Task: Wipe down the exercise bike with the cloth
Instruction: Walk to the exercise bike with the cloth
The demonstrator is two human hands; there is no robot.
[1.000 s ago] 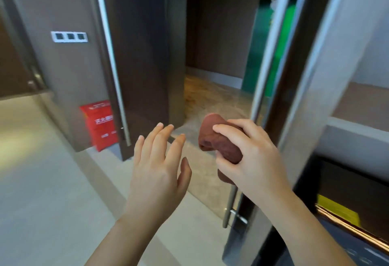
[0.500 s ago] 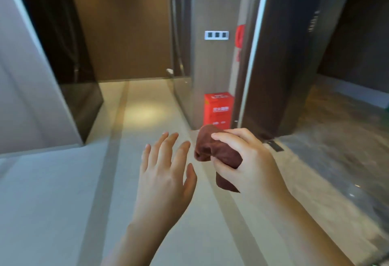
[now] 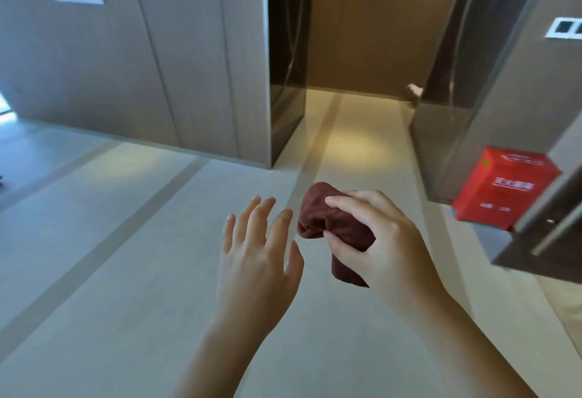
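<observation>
View swung left; right hand (image 3: 381, 240) fingers clutch one cloth (image 3: 330, 224); left hand (image 3: 258, 259) spread, empty.

Pale tiled floor (image 3: 126, 271) stretches ahead, darker stripes running across it toward the corridor, and a red box (image 3: 500, 190) stands on it at the right, against the wall.

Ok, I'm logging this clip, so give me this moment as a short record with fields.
setting: corridor with a pale floor
left hand: open, empty, fingers spread
right hand: grip closed on the cloth
cloth: dark red, bunched
exercise bike: not in view
red box: on the floor at right, by the wall
</observation>
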